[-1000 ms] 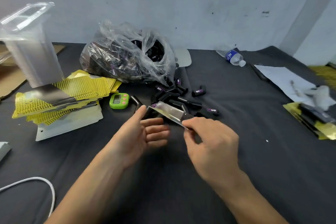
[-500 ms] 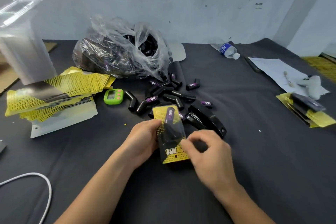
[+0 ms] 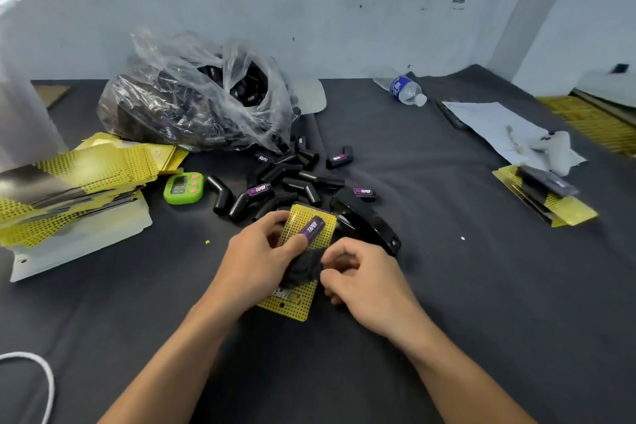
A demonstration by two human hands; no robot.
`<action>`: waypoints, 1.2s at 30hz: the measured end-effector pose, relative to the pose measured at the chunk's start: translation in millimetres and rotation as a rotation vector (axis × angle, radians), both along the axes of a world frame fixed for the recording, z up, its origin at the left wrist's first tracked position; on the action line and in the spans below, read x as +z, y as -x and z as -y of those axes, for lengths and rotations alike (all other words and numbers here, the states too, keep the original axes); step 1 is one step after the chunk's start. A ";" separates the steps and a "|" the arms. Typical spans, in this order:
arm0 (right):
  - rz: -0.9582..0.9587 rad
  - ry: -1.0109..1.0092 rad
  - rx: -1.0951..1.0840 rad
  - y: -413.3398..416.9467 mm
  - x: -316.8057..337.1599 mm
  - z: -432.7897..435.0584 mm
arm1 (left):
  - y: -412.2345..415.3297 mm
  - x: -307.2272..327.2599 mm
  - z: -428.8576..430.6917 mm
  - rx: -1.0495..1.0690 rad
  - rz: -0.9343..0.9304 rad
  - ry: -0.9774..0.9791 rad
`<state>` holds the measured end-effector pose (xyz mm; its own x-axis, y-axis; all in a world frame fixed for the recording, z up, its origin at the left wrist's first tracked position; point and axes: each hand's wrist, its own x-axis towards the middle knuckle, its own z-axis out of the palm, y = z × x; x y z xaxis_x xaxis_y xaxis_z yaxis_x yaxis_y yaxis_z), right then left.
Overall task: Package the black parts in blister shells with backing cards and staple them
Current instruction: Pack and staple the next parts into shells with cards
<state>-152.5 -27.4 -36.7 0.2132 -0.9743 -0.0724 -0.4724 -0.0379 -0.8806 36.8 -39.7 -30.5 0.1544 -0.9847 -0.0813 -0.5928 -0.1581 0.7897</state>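
A yellow dotted blister pack point(image 3: 296, 299) with a black part and purple label inside lies at the table's centre. My left hand point(image 3: 256, 260) grips its left edge, thumb pressed on the shell. My right hand point(image 3: 361, 280) pinches the pack's right edge with curled fingers. Just behind the pack lies a black stapler point(image 3: 366, 222). Several loose black parts point(image 3: 275, 182) are scattered beyond it, spilling from a clear plastic bag point(image 3: 192, 96) full of more. Yellow backing cards point(image 3: 79, 182) are piled at the left, with a stack of clear blister shells point(image 3: 20, 96) behind them.
A green timer point(image 3: 182, 188) sits beside the cards. Finished packs point(image 3: 547, 196) lie at the right, near a paper sheet point(image 3: 495, 127) and crumpled tissue. A water bottle point(image 3: 406, 91) lies at the back. A white cable point(image 3: 41, 379) loops at the lower left.
The pack went from held tilted edge-on above the parts to face-up on the table, then shifted slightly; both hands closed onto its edges, the left thumb now on the shell.
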 end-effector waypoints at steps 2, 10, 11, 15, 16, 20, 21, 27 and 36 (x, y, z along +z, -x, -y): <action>-0.083 0.034 -0.011 19.6 13.6 0.1 | 0.7 10.6 -2.8 0.067 0.344 -0.036; -0.275 0.269 -0.545 174.3 61.9 46.8 | 101.8 88.9 31.6 -0.016 0.323 0.374; -0.336 0.282 -0.616 194.6 61.6 56.4 | 126.5 92.1 41.4 -0.080 0.258 0.375; -0.451 0.281 -0.762 257.5 47.2 89.8 | 223.4 77.9 83.2 -0.357 -0.076 0.143; -0.441 0.256 -0.783 266.0 42.7 96.0 | 243.6 71.2 92.3 -0.391 -0.195 0.038; -0.415 0.069 -0.826 283.5 21.7 114.6 | 300.8 39.6 124.3 -0.391 -0.450 -0.278; -0.426 0.035 -0.827 285.5 16.0 117.4 | 309.8 32.2 130.2 -0.358 -0.532 -0.350; -0.580 -0.050 -0.812 297.3 -3.9 136.5 | 331.7 10.0 150.9 -0.244 -0.805 -0.498; -0.748 -0.015 -0.627 283.2 -4.1 151.0 | 312.4 11.3 160.6 -0.095 -0.872 -0.484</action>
<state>-435.8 -178.3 -40.8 -0.4495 -0.8933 0.0084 -0.8404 0.4196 -0.3431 -275.7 -200.4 -19.3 -0.2283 -0.8207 -0.5237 0.1361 -0.5595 0.8176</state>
